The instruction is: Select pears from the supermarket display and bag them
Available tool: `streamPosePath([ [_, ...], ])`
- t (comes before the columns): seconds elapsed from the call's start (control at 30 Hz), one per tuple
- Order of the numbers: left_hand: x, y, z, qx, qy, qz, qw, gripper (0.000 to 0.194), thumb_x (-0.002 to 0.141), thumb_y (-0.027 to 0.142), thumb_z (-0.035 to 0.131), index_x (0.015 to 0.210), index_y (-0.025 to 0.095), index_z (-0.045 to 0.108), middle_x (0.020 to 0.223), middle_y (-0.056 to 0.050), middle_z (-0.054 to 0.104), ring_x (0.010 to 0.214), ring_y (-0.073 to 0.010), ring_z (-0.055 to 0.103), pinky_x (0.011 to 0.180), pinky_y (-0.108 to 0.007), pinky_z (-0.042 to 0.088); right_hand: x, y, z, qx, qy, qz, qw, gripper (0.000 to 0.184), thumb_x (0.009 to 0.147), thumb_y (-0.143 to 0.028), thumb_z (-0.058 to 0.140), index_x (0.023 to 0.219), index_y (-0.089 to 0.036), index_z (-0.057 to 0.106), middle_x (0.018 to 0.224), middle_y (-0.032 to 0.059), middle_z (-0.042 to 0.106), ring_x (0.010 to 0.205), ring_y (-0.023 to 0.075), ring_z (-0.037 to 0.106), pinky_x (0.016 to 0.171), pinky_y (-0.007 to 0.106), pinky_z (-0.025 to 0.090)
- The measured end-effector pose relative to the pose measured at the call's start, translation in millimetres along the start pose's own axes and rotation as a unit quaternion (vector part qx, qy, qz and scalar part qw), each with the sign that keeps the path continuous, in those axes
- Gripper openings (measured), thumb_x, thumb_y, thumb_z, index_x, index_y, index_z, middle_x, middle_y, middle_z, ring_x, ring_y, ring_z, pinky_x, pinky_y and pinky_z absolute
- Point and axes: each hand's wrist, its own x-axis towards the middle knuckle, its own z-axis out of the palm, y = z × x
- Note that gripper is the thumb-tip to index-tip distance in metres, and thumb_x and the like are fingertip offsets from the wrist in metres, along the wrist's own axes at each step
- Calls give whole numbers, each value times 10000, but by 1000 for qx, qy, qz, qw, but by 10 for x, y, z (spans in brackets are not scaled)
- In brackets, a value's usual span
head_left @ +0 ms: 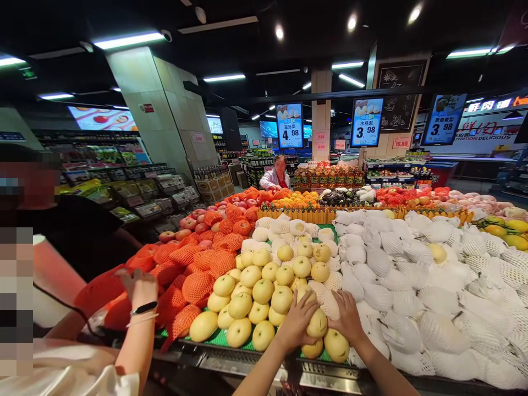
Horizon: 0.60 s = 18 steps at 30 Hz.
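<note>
The left hand (297, 322) curves over the near edge of the pile, fingers parted and bent, against the side of a round yellow pear (317, 324). Whether they truly grip it, I cannot tell — the far side of the fruit is out of sight. The right hand (348, 318) is just across from it, fingers spread and slightly bent beside a pear in a white foam net (329, 303), with no clear pinch.

The bare pear looks firm, smooth-skinned and moderately heavy, likely a little slippery and easy to bruise. It is best cupped around its widest part, with the finger pads rather than the nails; the netted one should give a softer, grippier hold, though its sleeve could slide. Neighbours may roll if one is pulled from low down.

Below the fingers, two more pears sit by a green mat (247, 345) and the metal rail (235, 364) of the display. To the left of the fingers, past the loose pears, are fruits in orange foam nets (198, 287), where another person's hand (140, 283) reaches in; to the right spread more white-netted pears (441, 324).

Beyond the fingertips, a low wooden fence (289, 214) edges oranges (289, 199) — and farther off, a person in a pale top (270, 179), hanging price screens (289, 125) and a broad pillar (144, 99).
</note>
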Motion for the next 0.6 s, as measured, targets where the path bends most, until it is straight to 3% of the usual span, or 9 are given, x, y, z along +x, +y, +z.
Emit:
streamPosePath([
  [0.07,-8,33,-19,2,-8,-8,1000,939,694,421,860,1495,149,454,1506,-201,543,1557,-451,240,1198,-841,14,11,-60,-53,-6,-11,-4,1000,716,759,-326,745,1420,-131,550,1382,174,564,1311,365,475,1138,510,408],
  [0.17,-5,52,6,6,-2,-17,1000,919,686,416,860,1477,162,467,1489,-199,559,1554,-458,242,1187,-851,1,72,-260,-128,-41,-17,47,998,816,676,-200,768,1436,-58,509,1321,222,560,1226,399,496,1049,523,448],
  [0.23,8,52,53,7,12,-26,1000,901,659,408,873,1440,165,496,1463,-192,580,1548,-462,253,1190,-845,-12,138,-417,-146,-76,-17,106,991,668,669,-78,703,1320,-5,568,1206,253,581,1131,423,518,953,543,463],
  [0.3,22,51,109,5,30,-35,999,872,644,411,882,1396,157,521,1448,-191,587,1549,-461,252,1196,-834,-34,215,-536,-135,-101,-23,150,983,407,739,-13,591,1144,-23,633,1107,252,599,1070,420,537,876,529,464],
  [0.37,27,54,160,1,47,-42,998,867,633,421,890,1371,146,527,1452,-201,574,1549,-469,242,1190,-836,-57,281,-591,-114,-105,-32,169,979,292,822,13,462,1035,-62,646,1040,236,619,1055,402,552,847,501,458],
  [0.47,7,50,210,-7,65,-45,997,862,642,398,885,1374,141,510,1475,-220,547,1547,-478,243,1176,-854,-42,310,-568,-112,-81,-43,166,982,314,809,36,440,1015,-91,640,1000,208,642,1061,382,558,859,475,450],
  [0.6,-61,-7,230,-30,94,-42,994,867,694,485,857,1389,132,479,1493,-266,512,1529,-466,304,1207,-828,66,173,-441,-195,-3,-29,127,991,462,654,-66,659,1111,-110,611,1105,183,630,1113,388,538,944,475,464],
])
